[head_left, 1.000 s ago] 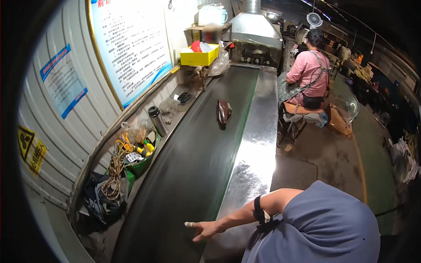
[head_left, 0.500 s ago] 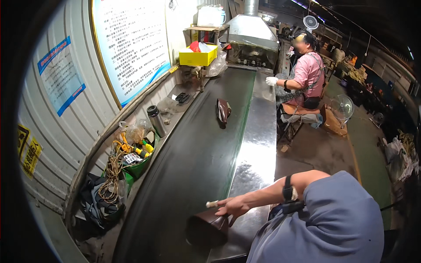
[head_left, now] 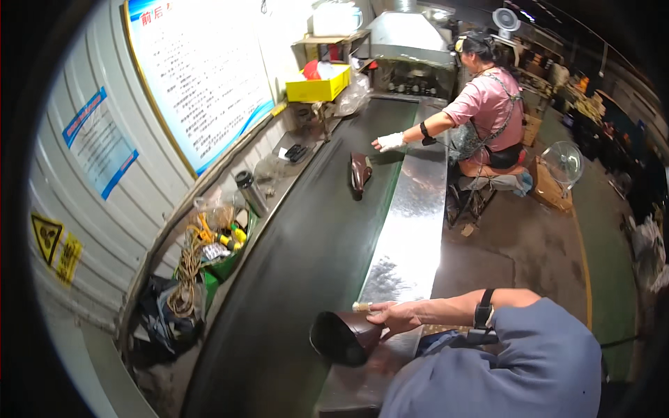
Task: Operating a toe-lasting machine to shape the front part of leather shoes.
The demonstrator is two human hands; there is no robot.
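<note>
My right hand (head_left: 398, 317) reaches in from the right over the near part of the dark conveyor belt (head_left: 279, 279). Its fingers are closed on the edge of a dark brown leather shoe upper (head_left: 361, 327), whose wide black opening faces left. A pale finger cot (head_left: 361, 306) covers one fingertip. The upper is tilted at the belt's right edge, beside the shiny metal ledge (head_left: 404, 258). Farther up the belt lies another brown shoe upper (head_left: 361, 173), apart from my hand. My left hand is out of sight.
A seated co-worker in pink (head_left: 491, 104) stretches a white-gloved hand (head_left: 391, 142) over the far belt. Along the left stand a steel flask (head_left: 251, 191), a green basket (head_left: 223, 268) of tools and a yellow box (head_left: 317, 87). A metal hood (head_left: 408, 33) rises at the belt's far end.
My right hand has shifted right with the shoe upper, whose opening shows more now. The co-worker has turned and extended an arm over the belt. The view has tilted slightly.
</note>
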